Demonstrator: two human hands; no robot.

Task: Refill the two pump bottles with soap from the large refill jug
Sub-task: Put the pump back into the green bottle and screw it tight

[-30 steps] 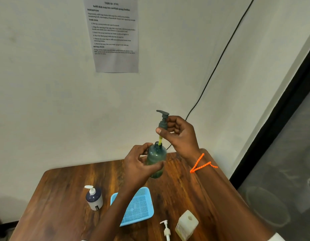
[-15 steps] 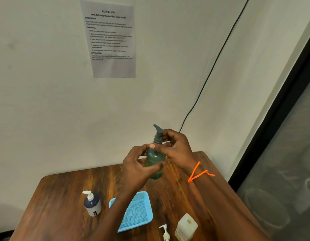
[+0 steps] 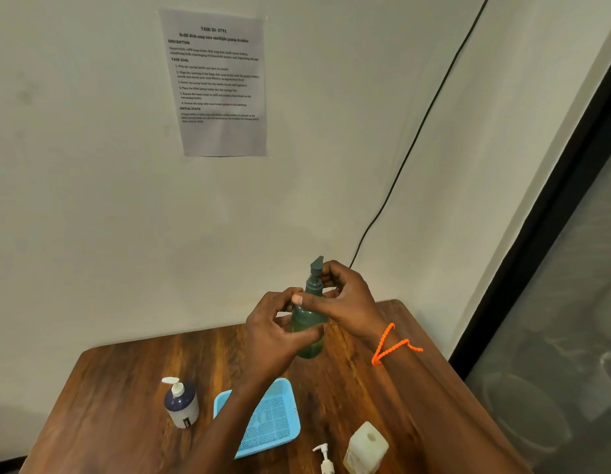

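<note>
I hold a green pump bottle (image 3: 309, 336) upright in the air above the far part of the wooden table (image 3: 126, 388). My left hand (image 3: 276, 333) wraps its body. My right hand (image 3: 345, 302) grips the collar of its dark green pump head (image 3: 316, 271), which sits down in the bottle's neck. A white and dark blue bottle (image 3: 181, 403) with an open flip cap stands at the left. A pale square refill jug (image 3: 365, 446) with an open mouth stands at the front right, next to a loose white pump head (image 3: 324, 458).
A light blue mesh tray (image 3: 273, 422) lies on the table's middle, partly under my left forearm. A printed sheet (image 3: 218, 83) hangs on the wall, and a black cable (image 3: 417, 131) runs down behind the table. A dark glass panel is at the right.
The pump head with its yellowish tube was lifted above the bottle; my right hand has pushed it down into the neck and now grips the collar.
</note>
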